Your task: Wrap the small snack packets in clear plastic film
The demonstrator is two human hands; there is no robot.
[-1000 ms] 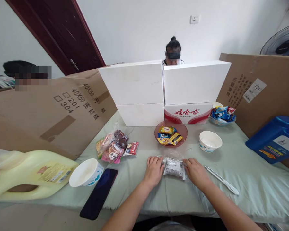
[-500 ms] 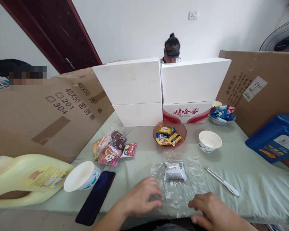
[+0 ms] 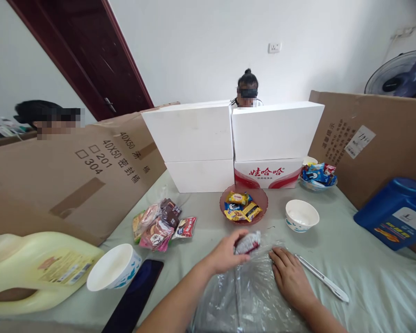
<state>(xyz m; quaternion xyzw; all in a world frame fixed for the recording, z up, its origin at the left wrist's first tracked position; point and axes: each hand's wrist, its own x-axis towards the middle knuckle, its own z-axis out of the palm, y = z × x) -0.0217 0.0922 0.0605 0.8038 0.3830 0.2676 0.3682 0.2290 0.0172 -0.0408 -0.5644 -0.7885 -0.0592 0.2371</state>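
The left hand (image 3: 225,253) pinches a small white and red snack packet (image 3: 247,242) in its fingers, lifted above a clear crinkled plastic bag (image 3: 249,296) on the table (image 3: 367,277). The right hand (image 3: 291,277), fingers spread flat, presses the bag at three o'clock of the packet. The packet seems not yet inside; bagging remains.
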